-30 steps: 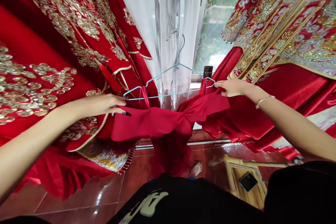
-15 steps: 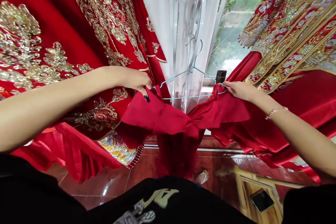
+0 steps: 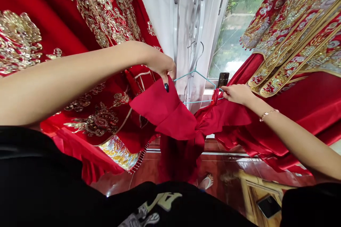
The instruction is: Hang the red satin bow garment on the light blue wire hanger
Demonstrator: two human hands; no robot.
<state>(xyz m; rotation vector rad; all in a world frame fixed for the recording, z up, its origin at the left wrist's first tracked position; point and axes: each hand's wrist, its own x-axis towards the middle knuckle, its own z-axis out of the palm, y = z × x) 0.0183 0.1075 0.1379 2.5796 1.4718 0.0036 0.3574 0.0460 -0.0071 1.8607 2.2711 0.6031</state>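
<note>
A plain red dress with a bow-like gathered top hangs in front of me from a light-blue wire hanger with a silver hook. My left hand is closed, pinching the dress's raised upper corner beside the hanger's left arm. That hand and the cloth hide the left end of the hanger. On the other side, my right hand pinches the dress near its shoulder strap, at the hanger's right end. The strap there is looped over the wire. Below, the skirt drops toward the floor.
Red gowns with gold beading hang close on the left and right. Behind are a white curtain and a window. A dark phone stands upright near the window; another phone lies on a wooden stool.
My left hand has moved up and to the right, lifting the dress's left corner. The left strap and hanger end are now covered. My right hand has shifted slightly left and down.
</note>
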